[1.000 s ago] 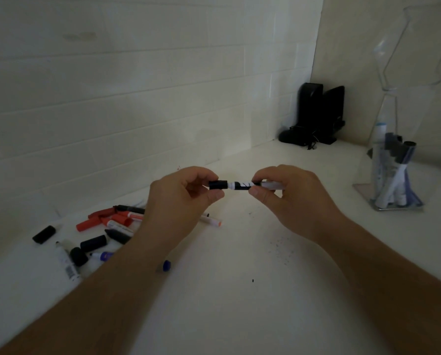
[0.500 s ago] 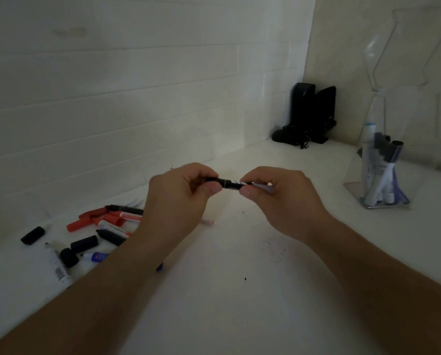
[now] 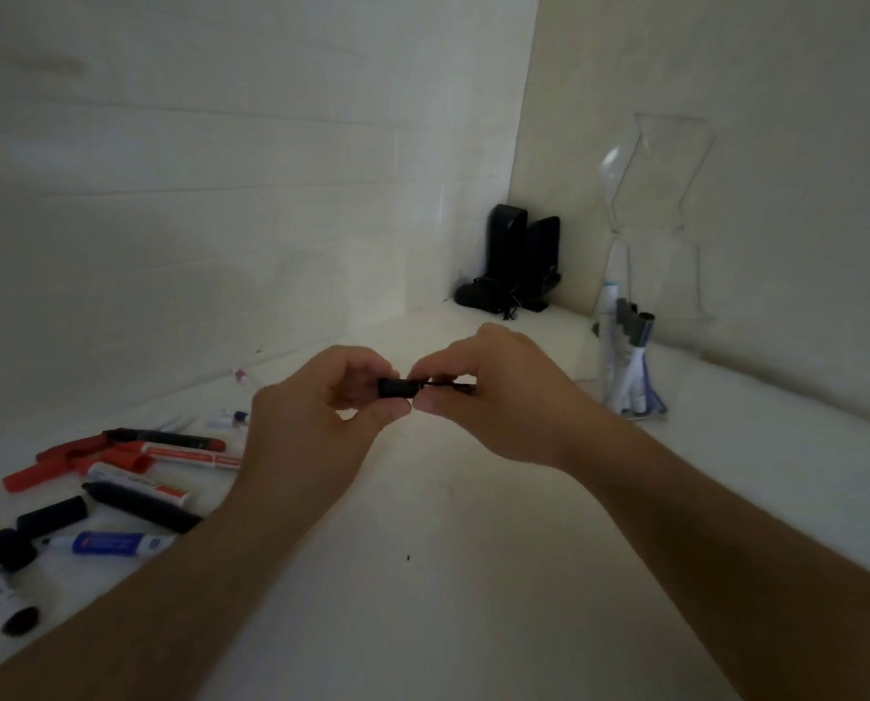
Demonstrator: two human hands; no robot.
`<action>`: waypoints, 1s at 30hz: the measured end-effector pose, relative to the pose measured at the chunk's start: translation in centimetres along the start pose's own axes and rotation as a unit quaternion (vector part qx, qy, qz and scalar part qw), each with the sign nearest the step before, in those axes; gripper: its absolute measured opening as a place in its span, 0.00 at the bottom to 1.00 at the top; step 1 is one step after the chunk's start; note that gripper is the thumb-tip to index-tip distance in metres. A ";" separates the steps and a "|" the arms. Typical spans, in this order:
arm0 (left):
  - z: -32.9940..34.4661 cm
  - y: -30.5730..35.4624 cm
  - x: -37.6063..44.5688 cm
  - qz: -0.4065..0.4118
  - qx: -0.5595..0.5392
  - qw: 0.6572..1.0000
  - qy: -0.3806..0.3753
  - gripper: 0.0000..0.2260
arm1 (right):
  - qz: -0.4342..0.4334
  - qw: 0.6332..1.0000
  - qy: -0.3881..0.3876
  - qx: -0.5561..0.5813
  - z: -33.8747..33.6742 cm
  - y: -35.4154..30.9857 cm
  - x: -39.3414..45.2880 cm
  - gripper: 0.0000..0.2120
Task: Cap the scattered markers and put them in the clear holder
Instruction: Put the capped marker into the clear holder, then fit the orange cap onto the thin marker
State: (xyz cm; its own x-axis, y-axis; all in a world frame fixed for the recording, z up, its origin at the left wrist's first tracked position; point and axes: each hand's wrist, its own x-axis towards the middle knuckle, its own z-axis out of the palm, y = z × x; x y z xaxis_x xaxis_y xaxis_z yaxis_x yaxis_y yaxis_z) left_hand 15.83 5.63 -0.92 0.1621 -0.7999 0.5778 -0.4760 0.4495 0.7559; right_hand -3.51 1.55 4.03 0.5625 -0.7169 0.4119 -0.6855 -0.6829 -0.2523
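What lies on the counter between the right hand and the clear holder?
Nothing: in the head view, bare white counter separates the right hand from the clear holder.

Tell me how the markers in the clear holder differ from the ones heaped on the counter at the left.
The markers in the clear holder stand upright, leaning together; the pile on the counter lies flat, pointing every way. The held ones look capped, while loose red and black caps lie among the pile. The holder's markers appear white, grey and blue; the pile is mostly red and black, with one blue marker. Both groups look like the same kind of pen.
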 end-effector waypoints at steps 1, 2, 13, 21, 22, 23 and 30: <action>0.3 0.0 -0.3 0.004 -0.007 1.000 -0.015 0.16 | -0.003 1.000 -0.009 -0.019 -0.8 0.1 -0.5 0.07; 0.6 0.2 -0.7 0.016 0.000 0.999 -0.036 0.18 | 0.003 1.000 -0.010 -0.020 -1.8 0.3 -1.0 0.06; 3.2 -0.9 -3.3 0.230 0.184 0.936 -0.194 0.19 | 0.224 0.879 0.403 0.122 -12.7 9.8 -4.2 0.04; 3.4 -0.9 -3.3 0.259 0.190 0.928 -0.190 0.20 | 0.270 0.937 0.222 -0.032 -9.3 13.7 -4.7 0.17; 3.3 -0.9 -3.3 0.257 0.191 0.928 -0.190 0.20 | 0.260 0.941 0.210 -0.049 -9.0 13.9 -4.6 0.16; 3.3 -0.9 -3.2 0.254 0.191 0.929 -0.190 0.20 | 0.254 0.943 0.203 -0.065 -8.8 14.3 -4.5 0.14; 2.9 -1.2 -3.0 0.277 0.185 0.927 -0.175 0.17 | 0.276 0.937 0.141 -0.163 -8.1 14.9 -5.0 0.26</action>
State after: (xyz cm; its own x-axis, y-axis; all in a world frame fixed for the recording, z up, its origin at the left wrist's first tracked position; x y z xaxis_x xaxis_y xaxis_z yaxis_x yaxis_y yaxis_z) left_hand 13.40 6.29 -4.50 -0.4539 -0.5969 0.6616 -0.6773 0.7135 0.1791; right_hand -20.25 -3.94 5.30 -0.0319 -0.8510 0.5242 -0.9665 -0.1074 -0.2333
